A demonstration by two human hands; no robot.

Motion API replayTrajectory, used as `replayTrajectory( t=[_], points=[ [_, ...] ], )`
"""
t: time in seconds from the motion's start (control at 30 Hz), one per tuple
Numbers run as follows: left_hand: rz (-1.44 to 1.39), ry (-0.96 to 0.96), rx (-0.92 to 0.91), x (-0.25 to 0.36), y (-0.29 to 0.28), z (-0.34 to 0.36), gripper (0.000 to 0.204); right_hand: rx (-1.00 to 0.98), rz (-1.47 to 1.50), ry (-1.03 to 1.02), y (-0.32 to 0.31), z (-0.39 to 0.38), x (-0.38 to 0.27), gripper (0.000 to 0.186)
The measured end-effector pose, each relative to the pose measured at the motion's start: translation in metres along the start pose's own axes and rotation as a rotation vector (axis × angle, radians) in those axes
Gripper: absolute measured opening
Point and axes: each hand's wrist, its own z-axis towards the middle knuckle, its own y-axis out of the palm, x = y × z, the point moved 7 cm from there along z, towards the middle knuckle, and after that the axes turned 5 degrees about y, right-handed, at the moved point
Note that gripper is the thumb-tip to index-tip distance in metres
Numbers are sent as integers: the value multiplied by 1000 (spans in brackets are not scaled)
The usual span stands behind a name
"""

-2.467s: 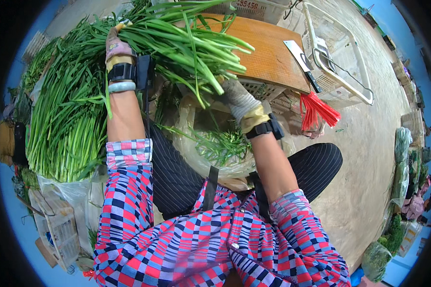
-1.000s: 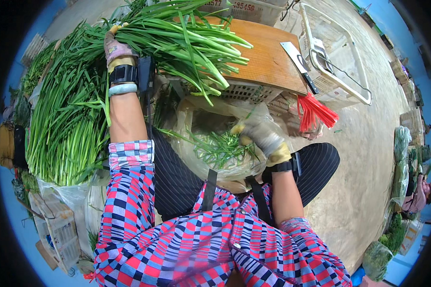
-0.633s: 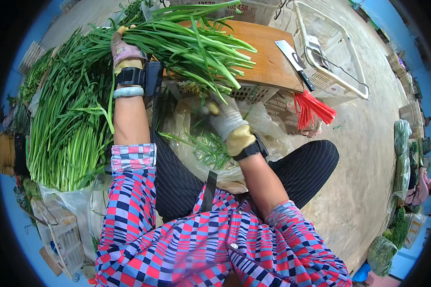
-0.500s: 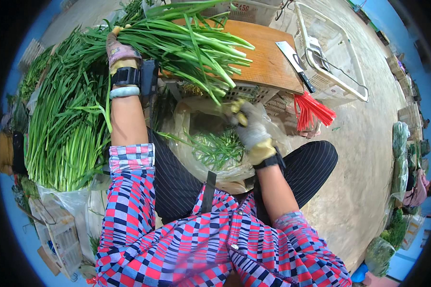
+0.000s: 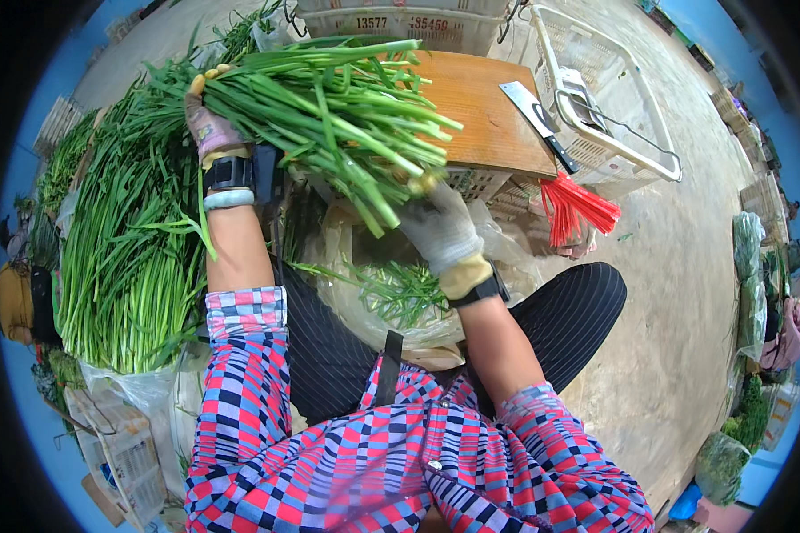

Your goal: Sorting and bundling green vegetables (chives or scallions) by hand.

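My left hand (image 5: 212,120), in a glove with yellow fingertips, is closed around the leafy part of a thick bunch of garlic chives (image 5: 329,115). The bunch lies slanted over a wooden tabletop, its pale cut ends pointing right and toward me. At the lower stem ends is my right hand (image 5: 437,222), gloved in grey-white and blurred by motion. Its yellow fingertips meet the stalks, but whether they grip any is unclear. Below, between my knees, an open clear plastic bag (image 5: 338,240) holds loose green trimmings (image 5: 404,293).
A large heap of chives (image 5: 124,266) lies at my left. On the wooden tabletop (image 5: 480,98) rests a cleaver (image 5: 538,120) with a black handle. Red ties (image 5: 580,209) hang at the table's right corner. White plastic crates (image 5: 631,115) stand beyond it, and bagged greens line the far right.
My right hand has moved up and left from above the bag to the stem ends. The bunch has shifted slightly down and left, still in my left hand.
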Motion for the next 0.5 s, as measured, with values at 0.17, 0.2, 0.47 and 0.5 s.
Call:
replayTrajectory(
  t=[0.17, 0.2, 0.47, 0.5],
  points=[
    [-122, 43, -208, 26, -8, -3, 27, -187, -565, 278, -37, -53, -17, 20],
    [-90, 60, -212, 19, -4, -3, 27, -158, -925, 353, -58, -49, -5, 29],
    [-74, 32, -337, -2, 19, -19, 53, 308, -1287, -44, 6, 9, -67, 74],
    [-128, -15, -370, -14, 32, -22, 64, 302, -1313, 80, 23, 14, -63, 75]
  ],
)
